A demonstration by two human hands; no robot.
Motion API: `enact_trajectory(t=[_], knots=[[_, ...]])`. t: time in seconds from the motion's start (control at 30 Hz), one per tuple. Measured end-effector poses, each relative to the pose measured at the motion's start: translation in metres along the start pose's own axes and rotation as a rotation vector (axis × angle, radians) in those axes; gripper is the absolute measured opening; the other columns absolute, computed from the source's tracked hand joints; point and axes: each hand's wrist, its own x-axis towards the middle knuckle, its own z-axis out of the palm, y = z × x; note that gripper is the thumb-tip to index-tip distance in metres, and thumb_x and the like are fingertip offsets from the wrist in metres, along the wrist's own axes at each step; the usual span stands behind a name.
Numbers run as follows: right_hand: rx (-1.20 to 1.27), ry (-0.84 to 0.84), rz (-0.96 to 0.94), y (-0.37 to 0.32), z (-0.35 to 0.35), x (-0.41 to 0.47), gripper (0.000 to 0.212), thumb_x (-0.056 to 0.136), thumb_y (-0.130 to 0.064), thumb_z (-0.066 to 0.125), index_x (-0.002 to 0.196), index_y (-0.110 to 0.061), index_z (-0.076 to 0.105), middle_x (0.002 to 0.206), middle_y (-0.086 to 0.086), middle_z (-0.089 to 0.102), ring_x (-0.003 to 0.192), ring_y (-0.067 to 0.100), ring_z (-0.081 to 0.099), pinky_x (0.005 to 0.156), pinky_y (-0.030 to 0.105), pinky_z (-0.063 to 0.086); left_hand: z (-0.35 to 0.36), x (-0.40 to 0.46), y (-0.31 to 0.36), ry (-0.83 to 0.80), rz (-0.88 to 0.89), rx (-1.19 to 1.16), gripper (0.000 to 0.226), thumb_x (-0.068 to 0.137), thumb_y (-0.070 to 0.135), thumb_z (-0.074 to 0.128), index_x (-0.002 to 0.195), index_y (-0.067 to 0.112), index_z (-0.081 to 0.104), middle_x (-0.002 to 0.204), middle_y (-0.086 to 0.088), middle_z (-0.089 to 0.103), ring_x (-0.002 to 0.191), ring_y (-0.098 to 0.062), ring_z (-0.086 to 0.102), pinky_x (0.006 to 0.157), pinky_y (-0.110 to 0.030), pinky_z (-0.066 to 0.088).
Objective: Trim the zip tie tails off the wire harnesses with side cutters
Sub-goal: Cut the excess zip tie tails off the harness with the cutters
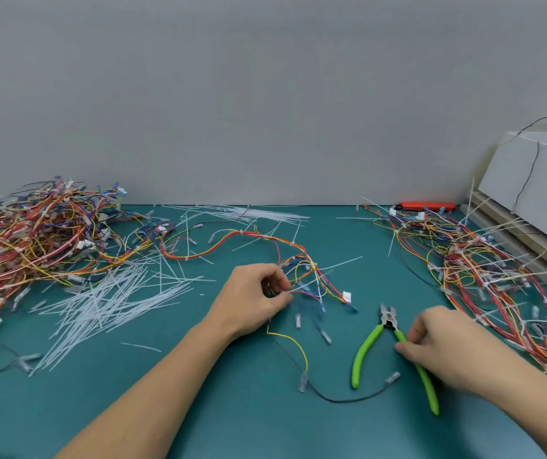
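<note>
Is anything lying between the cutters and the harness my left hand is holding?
Nothing solid: bare mat separates the side cutters from the harness in the left hand. The right hand already touches one green handle.

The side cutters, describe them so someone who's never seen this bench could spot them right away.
On the teal mat, look near the front right, between the two hands. The side cutters lie flat there, handles spread, the right hand touching one handle. Their bright green handles stand out from all the thin wires and white zip ties.

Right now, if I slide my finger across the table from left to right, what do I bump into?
Big wire pile → loose zip ties → left hand → green side cutters → right hand → second wire pile.
</note>
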Motion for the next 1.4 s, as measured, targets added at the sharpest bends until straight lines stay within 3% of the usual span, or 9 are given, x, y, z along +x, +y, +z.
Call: enact_trajectory(t=[0.13, 0.2, 0.33, 0.43, 0.67, 0.87, 1.17, 1.3, 1.4], knots=[[0.047, -0.092, -0.007, 0.004, -0.010, 0.003, 0.026, 0.089, -0.039, 0.068, 0.081, -0.015, 0.072, 0.069, -0.005, 0.071, 0.063, 0.009, 0.065, 0.066, 0.027, 0.057, 0.000, 0.001, 0.000, 0.034, -0.050, -0.048, 0.009, 0.083, 0.029, 0.082, 0.086, 0.028, 0.074, 0.067, 0.012, 0.071, 0.065, -0.009, 0.064, 0.065, -0.022, 0.050], [0.342, -0.124, -0.004, 0.009, -0.014, 0.006, 0.023, 0.096, -0.027, 0.063, 0.085, -0.008, 0.071, 0.067, 0.003, 0.073, 0.056, 0.012, 0.065, 0.059, 0.032, 0.058, 0.000, 0.001, 0.001, 0.044, -0.053, -0.072, 0.007, 0.084, 0.029, 0.081, 0.085, 0.027, 0.075, 0.067, 0.014, 0.073, 0.065, -0.003, 0.069, 0.064, -0.015, 0.047], [0.986, -0.218, 0.000, 0.017, -0.026, 0.009, 0.025, 0.105, -0.027, 0.058, 0.112, -0.004, 0.061, 0.095, 0.011, 0.080, 0.088, 0.026, 0.079, 0.065, 0.041, 0.065, -0.003, 0.002, 0.004, 0.062, -0.143, -0.199, 0.007, 0.085, 0.030, 0.082, 0.087, 0.025, 0.077, 0.072, 0.008, 0.076, 0.070, -0.007, 0.073, 0.067, -0.018, 0.053], [1.413, -0.307, -0.020, 0.014, -0.027, 0.012, 0.047, 0.089, -0.030, 0.062, 0.126, -0.001, 0.062, 0.116, 0.019, 0.076, 0.106, 0.035, 0.075, 0.069, 0.044, 0.065, -0.008, 0.003, 0.005, 0.022, -0.237, -0.404, 0.009, 0.088, 0.022, 0.080, 0.094, 0.016, 0.077, 0.077, -0.003, 0.078, 0.062, -0.017, 0.067, 0.067, -0.030, 0.055], [1.915, -0.259, -0.180, -0.017, -0.034, 0.027, 0.039, 0.100, -0.031, 0.050, 0.127, -0.005, 0.062, 0.135, 0.020, 0.067, 0.122, 0.038, 0.067, 0.087, 0.056, 0.061, -0.021, 0.006, 0.004, -0.034, -0.315, -0.685, 0.016, 0.086, 0.028, 0.078, 0.097, 0.017, 0.080, 0.097, -0.010, 0.079, 0.059, -0.013, 0.060, 0.055, -0.016, 0.044], [1.975, -0.330, -0.287, -0.059, -0.064, 0.041, 0.024, 0.103, -0.025, 0.049, 0.083, -0.018, 0.060, 0.134, 0.023, 0.067, 0.123, 0.039, 0.067, 0.094, 0.059, 0.058, -0.029, 0.008, 0.000, -0.060, -0.351, -0.835, 0.022, 0.082, 0.034, 0.077, 0.102, 0.027, 0.080, 0.110, -0.008, 0.078, 0.070, -0.009, 0.066, 0.055, -0.018, 0.040], [1.794, -0.275, -0.178, -0.103, -0.044, 0.053, 0.031, 0.101, -0.034, 0.048, 0.082, -0.018, 0.066, 0.100, 0.013, 0.063, 0.112, 0.039, 0.072, 0.099, 0.064, 0.048, -0.030, 0.004, 0.005, -0.004, -0.345, -0.838, 0.013, 0.093, 0.025, 0.073, 0.104, 0.030, 0.079, 0.109, -0.002, 0.078, 0.083, -0.008, 0.068, 0.070, -0.028, 0.044], [1.462, -0.173, -0.252, -0.114, -0.024, 0.050, 0.024, 0.103, -0.026, 0.051, 0.087, -0.011, 0.061, 0.104, 0.019, 0.072, 0.087, 0.032, 0.073, 0.084, 0.063, 0.058, -0.028, 0.006, 0.009, 0.077, -0.338, -0.842, 0.011, 0.093, 0.028, 0.072, 0.102, 0.025, 0.078, 0.111, 0.004, 0.077, 0.088, -0.008, 0.069, 0.066, -0.028, 0.044], [1.379, -0.243, -0.372, -0.111, -0.022, 0.053, 0.032, 0.105, -0.028, 0.051, 0.083, -0.012, 0.069, 0.114, 0.020, 0.076, 0.093, 0.034, 0.074, 0.081, 0.061, 0.060, -0.021, 0.007, 0.011, 0.090, -0.312, -0.967, 0.028, 0.091, 0.033, 0.072, 0.113, 0.016, 0.069, 0.121, -0.001, 0.075, 0.096, -0.014, 0.072, 0.062, -0.027, 0.046]])
